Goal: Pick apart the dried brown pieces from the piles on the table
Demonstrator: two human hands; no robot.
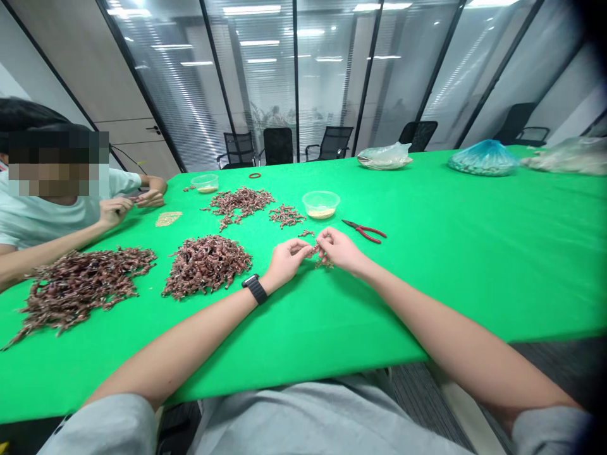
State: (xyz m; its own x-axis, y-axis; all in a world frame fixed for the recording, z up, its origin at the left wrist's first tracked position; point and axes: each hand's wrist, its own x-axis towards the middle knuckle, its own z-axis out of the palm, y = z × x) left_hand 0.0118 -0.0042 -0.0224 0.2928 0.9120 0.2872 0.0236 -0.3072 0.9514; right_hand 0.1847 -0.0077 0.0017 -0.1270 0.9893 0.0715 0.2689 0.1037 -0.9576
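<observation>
Small reddish-brown piece (315,249) is resting between the fingertips of both bare hands, just above the green cloth-covered worktop (474,253). The left hand (286,260), with a black watch (255,289) circling its wrist, is pinching the piece between thumb and forefinger. The right hand (342,249) is meeting it from the other side, its fingers also closing on the piece; the exact contact is too small to make out. Thin tan scraps (325,265) are lying beneath the fingers, and a few loose brown bits (306,233) are lying just beyond.

Red-handled pliers with dark jaws (365,232) are lying near the right hand. A clear round plastic bowl (307,205) beyond the hands is holding pale yellow grains. To its left, a small brown cluster (287,216) is sitting beside a wider reddish-brown heap (241,202). Nearer, a dense reddish-brown pile (207,265) is standing left of the left hand, and a broad spread-out brown pile (90,283) is lying farther left.

At the left, a co-worker in a pale shirt (28,218) is bringing both hands together above the worktop, near a flat yellowish patch of bits (168,218).
</observation>
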